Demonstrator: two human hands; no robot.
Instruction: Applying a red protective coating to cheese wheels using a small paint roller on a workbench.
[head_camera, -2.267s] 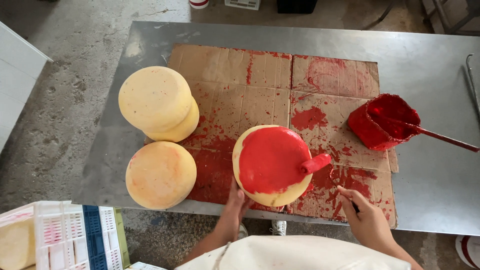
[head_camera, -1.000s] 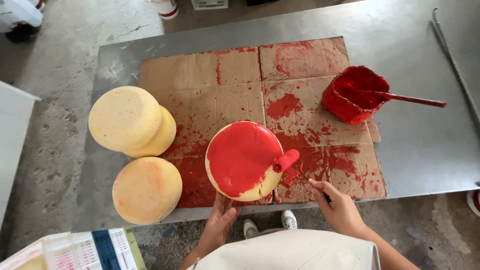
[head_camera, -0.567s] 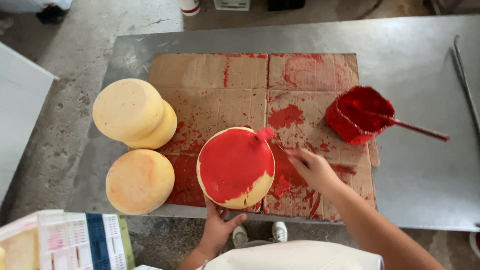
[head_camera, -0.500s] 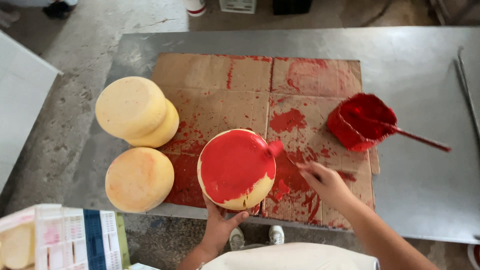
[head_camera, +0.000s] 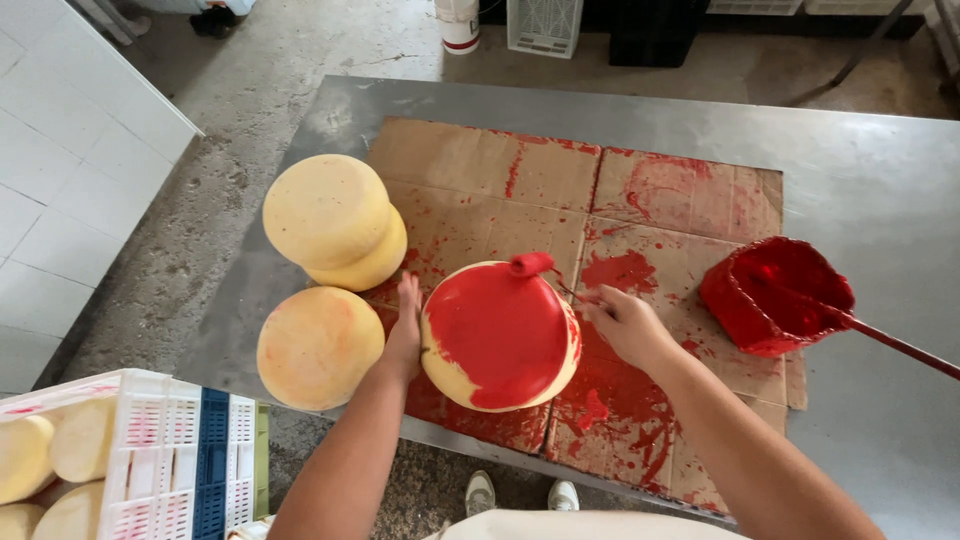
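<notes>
Here, left hand (head_camera: 405, 335) flat against red-coated cheese wheel (head_camera: 500, 335), right hand (head_camera: 622, 322) gripping small roller (head_camera: 533, 264).

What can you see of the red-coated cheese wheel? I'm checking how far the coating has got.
The red-coated cheese wheel is a thick round, pale yellow, its top almost fully covered in wet-looking red; the near side wall shows bare yellow. It sits on red-smeared cardboard on a metal table. The left hand rests against its left side; a small red roller, held by the right hand, touches its far edge.
</notes>
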